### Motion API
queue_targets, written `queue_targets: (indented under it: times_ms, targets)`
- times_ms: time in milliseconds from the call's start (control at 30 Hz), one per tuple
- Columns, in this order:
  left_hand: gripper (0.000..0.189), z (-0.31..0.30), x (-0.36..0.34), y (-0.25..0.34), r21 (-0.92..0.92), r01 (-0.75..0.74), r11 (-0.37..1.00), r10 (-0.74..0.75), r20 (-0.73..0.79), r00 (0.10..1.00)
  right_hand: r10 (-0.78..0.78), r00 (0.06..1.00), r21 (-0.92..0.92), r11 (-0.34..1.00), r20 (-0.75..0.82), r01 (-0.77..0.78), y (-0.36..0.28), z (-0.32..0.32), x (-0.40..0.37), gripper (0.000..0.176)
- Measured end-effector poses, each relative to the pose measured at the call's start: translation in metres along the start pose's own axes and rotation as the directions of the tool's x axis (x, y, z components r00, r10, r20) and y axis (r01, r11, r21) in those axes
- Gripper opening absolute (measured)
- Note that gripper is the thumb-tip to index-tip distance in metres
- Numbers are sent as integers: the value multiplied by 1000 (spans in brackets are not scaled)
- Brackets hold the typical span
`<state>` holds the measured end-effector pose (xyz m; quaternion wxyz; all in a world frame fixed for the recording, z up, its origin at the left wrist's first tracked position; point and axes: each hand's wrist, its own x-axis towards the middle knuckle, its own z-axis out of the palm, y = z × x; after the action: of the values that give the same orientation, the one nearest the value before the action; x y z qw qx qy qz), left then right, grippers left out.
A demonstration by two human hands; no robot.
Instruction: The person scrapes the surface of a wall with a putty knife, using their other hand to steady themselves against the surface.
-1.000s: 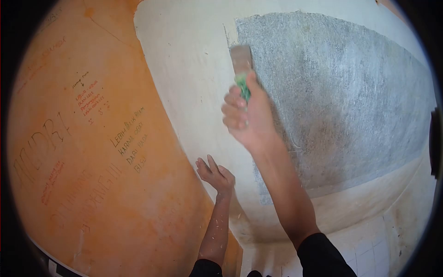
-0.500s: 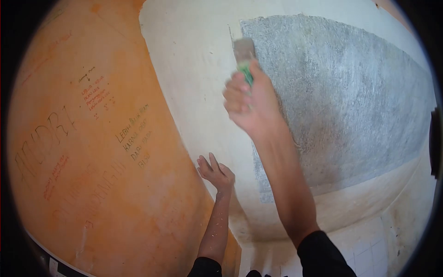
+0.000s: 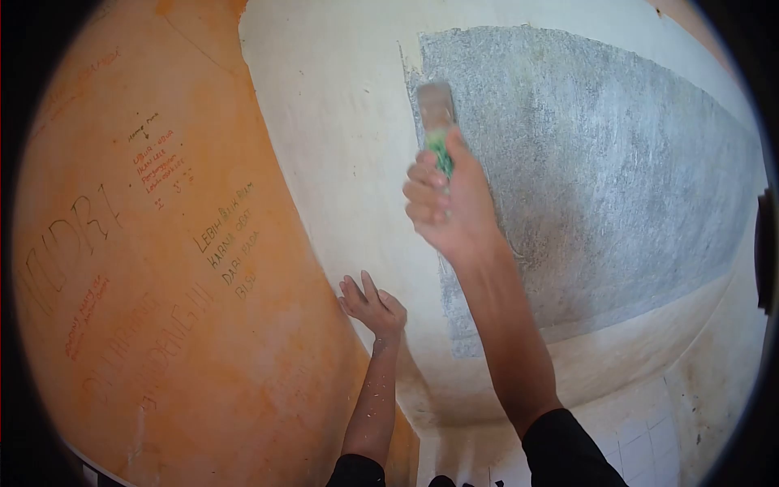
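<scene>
My right hand (image 3: pixel 450 195) is closed round the green handle of a scraper (image 3: pixel 436 104). Its broad blade points up, slightly blurred, over the left border of a rough grey patch (image 3: pixel 600 154) on the wall. Pale coating (image 3: pixel 341 122) surrounds that patch. Lower down, my left hand (image 3: pixel 373 307) rests with fingers spread on the pale strip, close to where the orange wall begins. It holds nothing. Small light flecks dot the left forearm.
An orange wall (image 3: pixel 162 268) with handwritten words in dark and red fills the left side. Below the grey patch are stained pale coating and white tiles (image 3: pixel 641 446). A dark object (image 3: pixel 764 252) stands at the right edge.
My right hand and the scraper have moved slightly down and to the right. My left hand stays against the wall, and the view has shifted a little.
</scene>
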<state>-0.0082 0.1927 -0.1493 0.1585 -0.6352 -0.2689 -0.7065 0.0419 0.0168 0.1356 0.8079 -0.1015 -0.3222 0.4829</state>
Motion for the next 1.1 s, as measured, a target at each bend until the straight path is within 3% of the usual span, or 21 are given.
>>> queue_targets:
  times_ms: [133,233,367,800,933,1100]
  targets:
    - [52,0,-2,1,17,36,999,-37,36,999,51,998,52,997,24,-52,-13,21,6,50]
    - [52,4,1,1,15,46,999,-46,28,999,61,997,87,994,53,-66,-4,-10,-9,49]
    - [53,1,-1,0,14,10,1000,-11,33,999,24,1000,-31,999,-13,-24,-12,9,0,49]
    - [52,-1,-2,3,12,59,998,-59,44,997,29,1000,0,1000,5,-29,-14,9,-1,47]
    - [51,-2,3,1,-11,-15,1000,16,11,1000,63,997,-70,996,39,-60,-24,15,4,48]
    - [51,-4,-1,5,29,54,998,-56,68,996,54,997,-52,997,51,-51,-17,1,2,48]
